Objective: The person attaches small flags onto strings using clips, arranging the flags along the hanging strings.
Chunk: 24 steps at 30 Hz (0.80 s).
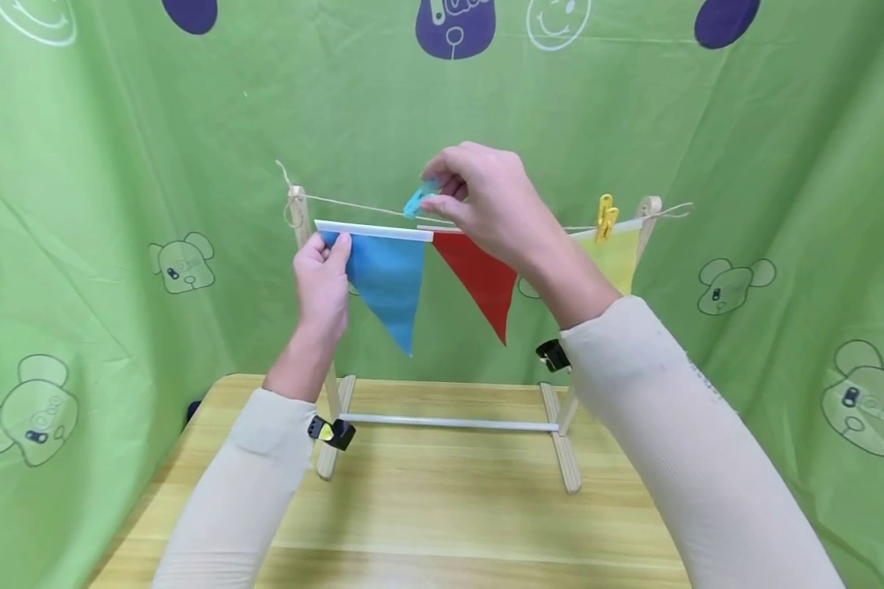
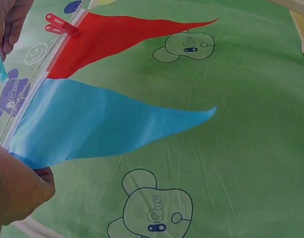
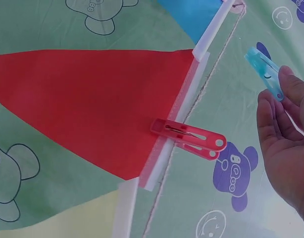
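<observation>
My left hand (image 1: 322,282) pinches the upper left corner of a blue triangular flag (image 1: 386,274), whose white top strip lies just below the string (image 1: 354,205). Above the string, my right hand (image 1: 479,184) pinches a light blue clothespin (image 1: 417,200) between thumb and fingers, apart from the flag. A red flag (image 1: 479,278) hangs beside the blue one, held to the string by a red clothespin (image 3: 189,136) that shows in both wrist views. At the right end hangs a yellow flag (image 1: 619,255) under a yellow clothespin (image 1: 606,217); my right forearm hides part of it.
The string runs between two wooden posts (image 1: 649,204) of a stand. A white crossbar (image 1: 449,422) joins its wooden feet (image 1: 560,442) on the wood-grain table (image 1: 442,507). Green printed curtain (image 1: 191,131) surrounds the table at the back and sides.
</observation>
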Motion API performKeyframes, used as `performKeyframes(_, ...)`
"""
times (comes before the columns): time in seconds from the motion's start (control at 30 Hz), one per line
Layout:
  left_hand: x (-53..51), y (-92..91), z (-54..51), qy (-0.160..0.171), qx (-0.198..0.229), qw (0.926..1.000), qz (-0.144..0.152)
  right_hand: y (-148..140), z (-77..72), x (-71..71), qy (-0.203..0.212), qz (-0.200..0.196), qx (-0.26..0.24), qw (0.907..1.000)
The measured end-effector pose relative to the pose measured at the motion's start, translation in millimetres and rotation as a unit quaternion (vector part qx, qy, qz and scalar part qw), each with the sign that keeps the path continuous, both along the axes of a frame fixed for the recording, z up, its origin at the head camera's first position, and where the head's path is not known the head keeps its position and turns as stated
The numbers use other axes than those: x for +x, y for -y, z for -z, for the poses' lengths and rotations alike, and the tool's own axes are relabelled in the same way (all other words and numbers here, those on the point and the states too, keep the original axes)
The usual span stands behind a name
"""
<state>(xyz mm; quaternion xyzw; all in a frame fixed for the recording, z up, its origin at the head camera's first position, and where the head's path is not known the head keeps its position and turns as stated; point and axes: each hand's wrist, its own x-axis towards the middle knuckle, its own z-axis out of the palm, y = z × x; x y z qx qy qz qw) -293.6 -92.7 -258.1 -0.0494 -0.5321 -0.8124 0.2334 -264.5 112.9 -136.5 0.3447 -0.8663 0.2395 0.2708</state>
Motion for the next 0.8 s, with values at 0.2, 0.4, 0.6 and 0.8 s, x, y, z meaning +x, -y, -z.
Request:
performKeyframes(0.2, -1.9, 1.0, -1.9, 0.000, -0.004, 0.9999, -0.010, 7.1, -8.8, -3.9, 0.014, 0.017, 0.034, 0.9992)
performKeyframes(0.4, -5.4, 2.3, -2.9, 0.018, 0.011, 0.9998, -0.006, 15.0, -15.3, -11.3, 0.030, 0.030, 0.052, 0.9978)
performKeyframes(0.6, -5.8, 3.5, -6.6, 0.030, 0.031, 0.9991, -0.001, 20.0, -19.7, -20.5, 0.049, 0.034, 0.063, 0.9962)
performKeyframes(0.8, -6.0, 2.4, -10.1, 0.038, 0.048, 0.9981, 0.006, 22.9, -22.0, -28.0, 0.071, 0.040, 0.068, 0.9943)
